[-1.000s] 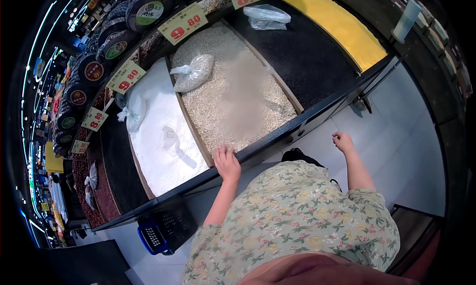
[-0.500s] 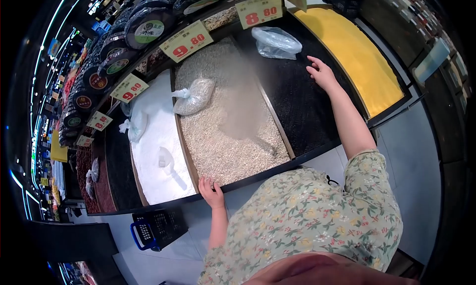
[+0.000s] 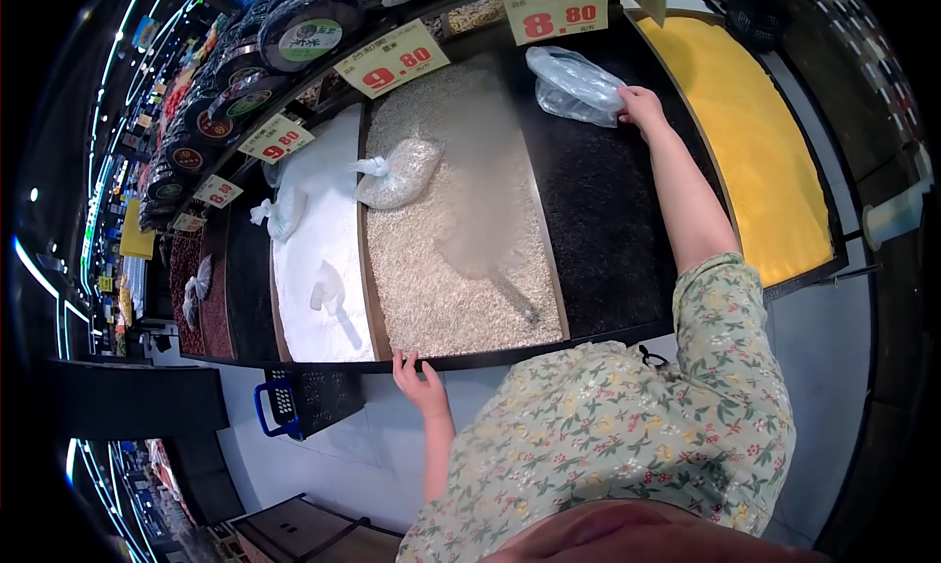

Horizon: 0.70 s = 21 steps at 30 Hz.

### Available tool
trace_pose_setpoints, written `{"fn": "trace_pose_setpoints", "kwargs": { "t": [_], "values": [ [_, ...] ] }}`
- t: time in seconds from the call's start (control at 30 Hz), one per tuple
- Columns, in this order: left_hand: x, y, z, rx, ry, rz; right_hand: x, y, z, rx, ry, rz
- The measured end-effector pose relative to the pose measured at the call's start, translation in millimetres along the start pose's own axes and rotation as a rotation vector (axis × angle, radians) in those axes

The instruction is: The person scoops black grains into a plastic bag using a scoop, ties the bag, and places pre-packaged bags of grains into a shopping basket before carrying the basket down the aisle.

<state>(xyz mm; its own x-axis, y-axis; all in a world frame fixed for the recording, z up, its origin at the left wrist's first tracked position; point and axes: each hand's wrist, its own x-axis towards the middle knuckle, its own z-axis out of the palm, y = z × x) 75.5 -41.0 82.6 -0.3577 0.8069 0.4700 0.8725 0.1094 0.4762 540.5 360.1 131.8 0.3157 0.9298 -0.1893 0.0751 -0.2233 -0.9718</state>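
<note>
My right hand reaches over the bin of black grain, its thumb and fingers pinching the right edge of a clear plastic bag. The bag lies crumpled on the grain at the back of that bin. My left hand rests at the front rim of the counter, fingers apart and holding nothing. Beyond it spreads a bin of pale grain. A tied bag of grain lies on that bin, and a grey handle shows there beside a smeared, unclear patch.
To the left, a white bin holds a clear scoop and borders a tied bag. A yellow bin lies at the right. Price signs line the back. A blue-handled basket stands on the floor.
My right hand has moved up to the clear bag and taken hold of its edge. My left hand stays at the rim. The view has shifted, with the bins appearing slightly higher and farther right.
</note>
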Motion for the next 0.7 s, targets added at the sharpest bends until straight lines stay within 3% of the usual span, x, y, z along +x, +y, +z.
{"fn": "trace_pose_setpoints", "kwargs": {
  "t": [0.2,0.27,0.43,0.5,0.53,0.6,0.63,0.7],
  "values": [
    [12.3,30.2,-1.0,-0.043,0.021,0.001,-7.1,-6.5,-18.3,0.015,0.147,-0.295],
    [21.3,45.2,-0.4,-0.039,0.016,0.030,-31.4,-19.6,-27.6,0.056,0.186,-0.622],
    [53.1,108.2,-1.6,-0.172,-0.005,0.070,-91.5,-34.3,-48.5,0.310,0.039,-0.615],
    [64.4,137.7,-2.1,-0.550,-0.023,0.037,-120.6,-37.9,-59.2,0.397,-0.059,-0.545],
    [69.3,152.4,-4.3,-0.550,-0.015,0.033,-137.1,-39.6,-64.9,0.426,-0.078,-0.571],
    [74.7,179.2,-10.4,-0.826,-0.164,-0.020,-173.7,-45.1,-74.3,0.470,-0.103,-0.625],
    [75.5,190.7,-11.4,-0.823,-0.150,-0.027,-187.8,-42.8,-81.9,0.489,-0.179,-0.639],
    [73.4,210.2,-10.5,-1.094,-0.387,-0.100,-212.5,-34.7,-91.1,0.443,-0.276,-0.684]
  ]
}}
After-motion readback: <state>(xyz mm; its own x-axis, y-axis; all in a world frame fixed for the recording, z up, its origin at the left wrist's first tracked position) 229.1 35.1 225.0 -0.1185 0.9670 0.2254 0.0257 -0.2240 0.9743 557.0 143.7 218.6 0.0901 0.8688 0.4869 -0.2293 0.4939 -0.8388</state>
